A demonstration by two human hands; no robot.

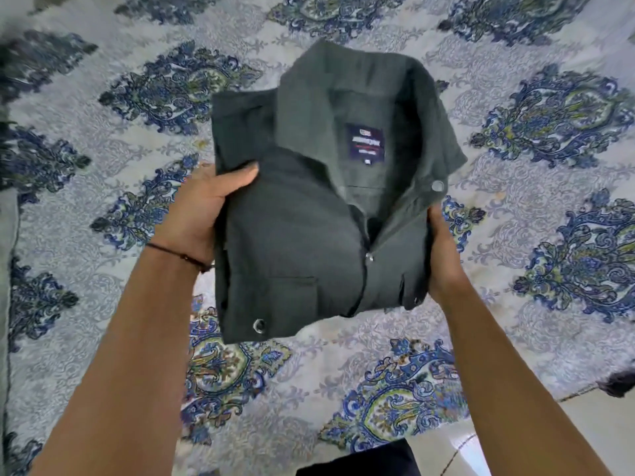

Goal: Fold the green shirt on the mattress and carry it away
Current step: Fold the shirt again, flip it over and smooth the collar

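The green shirt (pixel 309 218) is folded into a compact rectangle, collar away from me, with a dark blue label showing inside the neck. It is lifted above the mattress (pixel 103 80), which wears a pale sheet with blue paisley motifs. My left hand (pixel 202 207) grips the shirt's left edge, thumb on top and fingers hidden beneath. My right hand (pixel 443 255) holds the right edge from the side and below, its fingers hidden under the cloth.
The mattress fills most of the view. A strip of light tiled floor (pixel 584 434) shows at the lower right. A dark object (pixel 618 384) lies at the mattress edge on the right. Dark clothing (pixel 360 458) sits at the bottom centre.
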